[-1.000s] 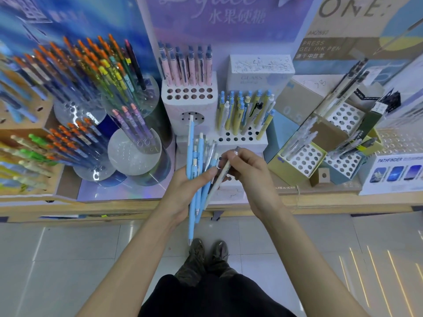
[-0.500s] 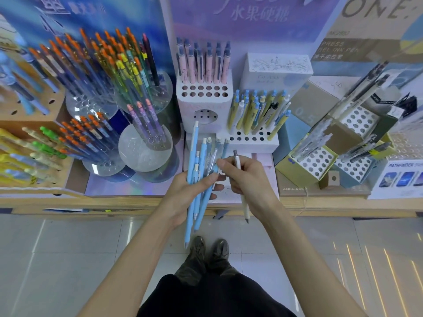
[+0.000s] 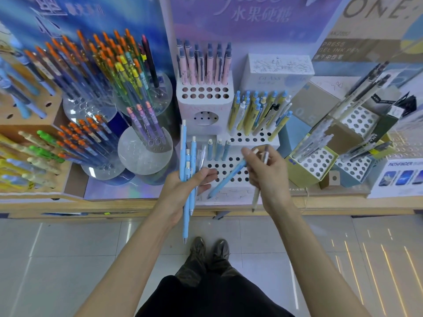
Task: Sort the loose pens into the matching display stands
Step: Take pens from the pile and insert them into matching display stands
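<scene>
My left hand [image 3: 183, 191] grips a bundle of several light blue pens [image 3: 185, 161] held upright, tips down over the shelf edge. My right hand [image 3: 266, 172] holds two pens: a light blue pen [image 3: 226, 180] slanting down to the left and a white pen [image 3: 257, 195] pointing down. Both hands hover over the low white stand with rows of holes [image 3: 225, 172], where three blue pens [image 3: 218, 149] stand at its back row. Behind it a white tiered stand [image 3: 251, 138] carries yellow and blue pens [image 3: 256, 110].
A tall white stand [image 3: 203, 99] of pink pens is at the back centre. Clear round stands [image 3: 143, 152] with orange, yellow and purple pens fill the left. Cardboard stands [image 3: 318, 163] with grey pens sit at the right. The wooden shelf edge [image 3: 137, 204] runs above a tiled floor.
My right hand has drawn a light blue pen out of the bundle and moved right, away from my left hand, still holding the white pen. The view tilted slightly up.
</scene>
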Demonstrator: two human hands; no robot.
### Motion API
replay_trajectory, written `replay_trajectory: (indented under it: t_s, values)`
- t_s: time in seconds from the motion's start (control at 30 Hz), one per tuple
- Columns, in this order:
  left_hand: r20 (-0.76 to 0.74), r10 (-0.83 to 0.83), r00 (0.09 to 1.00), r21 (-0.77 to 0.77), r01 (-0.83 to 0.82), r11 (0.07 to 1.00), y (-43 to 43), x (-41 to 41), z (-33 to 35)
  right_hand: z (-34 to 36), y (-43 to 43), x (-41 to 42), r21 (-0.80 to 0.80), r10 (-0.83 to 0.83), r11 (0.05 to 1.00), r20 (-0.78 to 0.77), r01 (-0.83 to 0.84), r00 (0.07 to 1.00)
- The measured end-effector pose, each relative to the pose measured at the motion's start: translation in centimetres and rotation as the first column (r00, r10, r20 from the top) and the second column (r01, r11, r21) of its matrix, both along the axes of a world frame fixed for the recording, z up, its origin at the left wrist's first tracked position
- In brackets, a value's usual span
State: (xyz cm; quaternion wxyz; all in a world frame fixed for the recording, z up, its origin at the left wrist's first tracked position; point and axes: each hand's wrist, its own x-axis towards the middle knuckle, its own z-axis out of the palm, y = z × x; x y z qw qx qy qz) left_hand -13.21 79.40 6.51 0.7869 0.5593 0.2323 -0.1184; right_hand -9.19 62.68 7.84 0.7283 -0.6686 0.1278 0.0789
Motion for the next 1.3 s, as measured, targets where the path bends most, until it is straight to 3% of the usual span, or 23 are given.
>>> replay_trajectory:
  t_s: [0.1, 0.2, 0.83, 1.3]
  values:
    - [0.007, 0.037, 0.999, 0.008, -0.037, 0.999, 0.5, 0.1, 0.0, 0.0, -1.2, 1.3, -0.223, -0.119, 0.963, 0.152, 0.151, 0.981]
    - [0.005, 0.042, 0.999, 0.004, -0.042, 0.999, 0.5, 0.1, 0.0, -0.9, -1.2, 2.4, -0.361, -0.125, 0.91, 0.237, 0.206, 0.963]
    - [0.006, 0.025, 1.0, -0.04, -0.025, 0.999, 1.1, 0.7, 0.2, -2.3, -0.2, 4.3, -0.441, -0.034, 0.878, 0.329, 0.185, 0.944]
    - [0.015, 0.024, 1.0, -0.026, -0.024, 0.999, 1.2, 0.8, 0.2, -2.8, 0.0, 4.1, -0.44, -0.021, 0.884, 0.299, 0.157, 0.954]
